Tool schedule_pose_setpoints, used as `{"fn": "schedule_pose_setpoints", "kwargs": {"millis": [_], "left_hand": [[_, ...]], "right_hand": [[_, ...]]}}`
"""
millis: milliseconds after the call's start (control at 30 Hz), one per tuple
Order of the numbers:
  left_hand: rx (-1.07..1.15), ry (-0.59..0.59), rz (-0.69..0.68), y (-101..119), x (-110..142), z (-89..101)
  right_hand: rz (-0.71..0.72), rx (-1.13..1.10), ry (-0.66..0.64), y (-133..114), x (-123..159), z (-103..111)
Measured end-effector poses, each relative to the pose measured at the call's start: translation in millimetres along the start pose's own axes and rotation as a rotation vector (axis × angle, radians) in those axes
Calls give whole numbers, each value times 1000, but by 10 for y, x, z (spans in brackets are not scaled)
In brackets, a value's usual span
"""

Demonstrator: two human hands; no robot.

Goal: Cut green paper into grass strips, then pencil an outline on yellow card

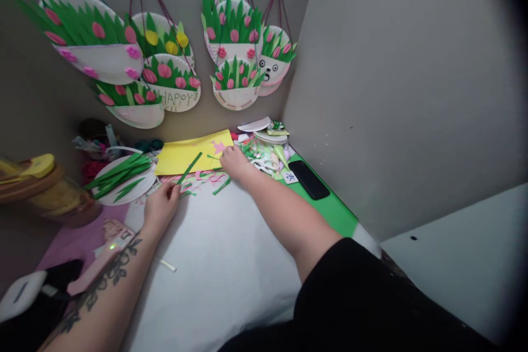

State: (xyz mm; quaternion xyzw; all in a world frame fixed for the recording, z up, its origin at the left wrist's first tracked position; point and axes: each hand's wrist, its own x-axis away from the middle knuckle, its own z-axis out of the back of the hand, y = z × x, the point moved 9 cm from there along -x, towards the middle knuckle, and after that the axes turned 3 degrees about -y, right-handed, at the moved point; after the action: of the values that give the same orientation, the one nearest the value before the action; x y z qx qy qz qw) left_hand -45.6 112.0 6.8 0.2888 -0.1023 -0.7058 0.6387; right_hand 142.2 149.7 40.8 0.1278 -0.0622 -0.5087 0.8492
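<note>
My left hand (160,206) rests on the white table sheet (223,264), its fingers pinched on the lower end of a long green paper strip (190,168) that slants up across the yellow paper sheet (185,155). My right hand (234,162) reaches far forward, fingers curled down at the right edge of the yellow sheet, beside a pink paper cut-out (217,147) and loose green and pink scraps (214,180). What the right fingers hold, if anything, is hidden.
A paper plate (138,190) heaped with green strips lies at left. White scissors (264,165), a black phone (308,179) on green paper, and stacked plates (256,125) sit at right. Decorated plate baskets (235,66) hang on the wall. A pink glue gun (101,261) lies near left.
</note>
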Motion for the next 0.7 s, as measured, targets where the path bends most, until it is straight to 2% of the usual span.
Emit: {"fn": "schedule_pose_setpoints", "kwargs": {"millis": [167,233,300,400,500,600,700], "left_hand": [[-4,4,4,-1,4,6],[16,12,9,-17,4,2],[66,30,4,-15,3,9],[137,46,-7,49,2,42],[302,26,48,148,18,63],[562,-57,43,346,68,17],[595,-141,8,513,141,-40]], "right_hand": [[-359,-90,-68,728,208,-165],[-453,-126,-68,890,297,-175],[-468,-162,-32,907,319,-106],[-388,-214,38,705,224,77],[-277,-328,105,342,94,256],[-82,-811,248,-86,56,433],[-19,-1100,294,-352,109,485]]}}
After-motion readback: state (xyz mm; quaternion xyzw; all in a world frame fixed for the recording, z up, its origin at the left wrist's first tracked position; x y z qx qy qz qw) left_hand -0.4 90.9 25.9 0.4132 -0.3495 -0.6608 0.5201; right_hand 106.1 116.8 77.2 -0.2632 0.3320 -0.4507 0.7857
